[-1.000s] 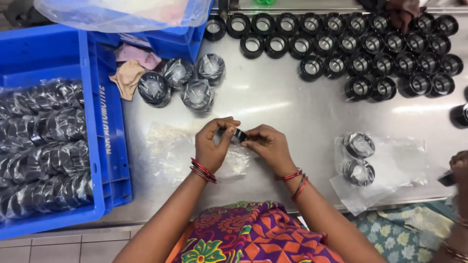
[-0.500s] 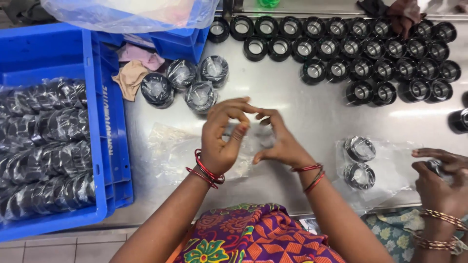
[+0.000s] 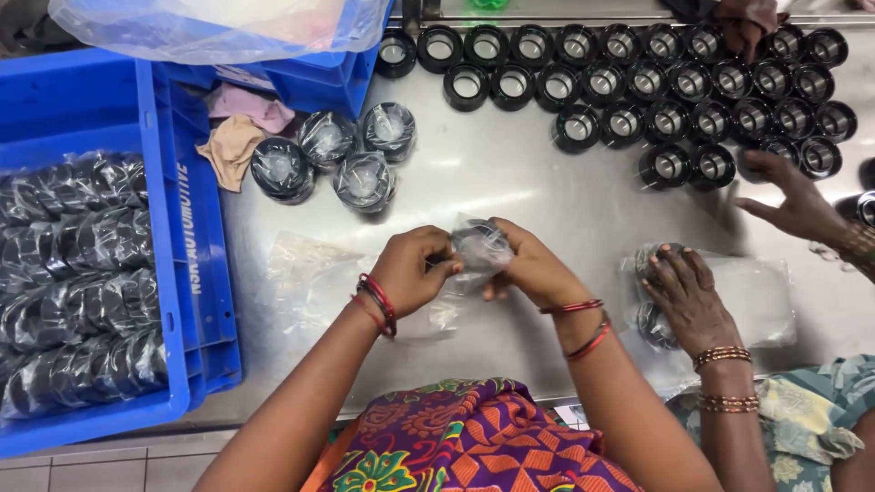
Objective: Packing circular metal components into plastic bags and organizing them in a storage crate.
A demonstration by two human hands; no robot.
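Now back low at frame centre: left hand (image 3: 415,271) and right hand (image 3: 531,266) both pinching bagged black ring (image 3: 480,244) over surface (image 3: 510,187). Co-worker's hand (image 3: 685,292) newly pressing bagged rings lower right.

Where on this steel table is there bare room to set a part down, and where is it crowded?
Bare steel table lies between the four bagged parts, the black rings and the person's hands, left hand and right hand, which hold a bagged part. Crowded: the ring rows at top right, the co-worker's hand on plastic bags, and the blue crate.
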